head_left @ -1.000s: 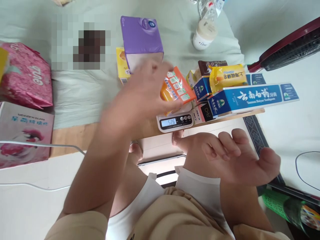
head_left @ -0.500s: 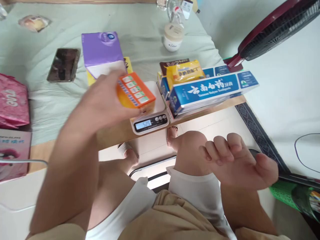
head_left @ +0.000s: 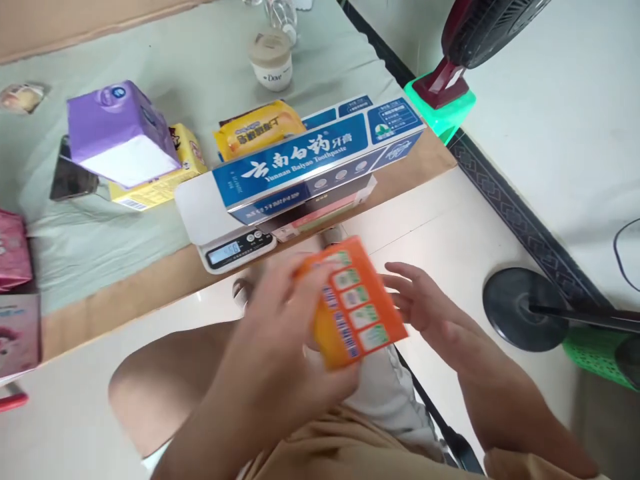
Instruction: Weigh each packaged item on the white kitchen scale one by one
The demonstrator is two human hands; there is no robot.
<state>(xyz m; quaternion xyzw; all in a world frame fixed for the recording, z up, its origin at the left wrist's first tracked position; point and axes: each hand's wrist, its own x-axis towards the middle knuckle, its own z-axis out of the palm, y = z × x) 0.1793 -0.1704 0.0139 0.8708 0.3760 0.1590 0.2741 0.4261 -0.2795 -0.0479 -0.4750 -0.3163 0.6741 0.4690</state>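
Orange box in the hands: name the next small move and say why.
Probably bring the right hand onto the free edge of the orange box, so that both hands steady it. The left hand alone grips it, tilted, over the lap; the right hand's open fingers sit just beside it, and the scale platform is bare.

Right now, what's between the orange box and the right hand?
Nothing: in the head view the right hand is open just beside the orange box, which the left hand holds; only bare floor shows in the gap.
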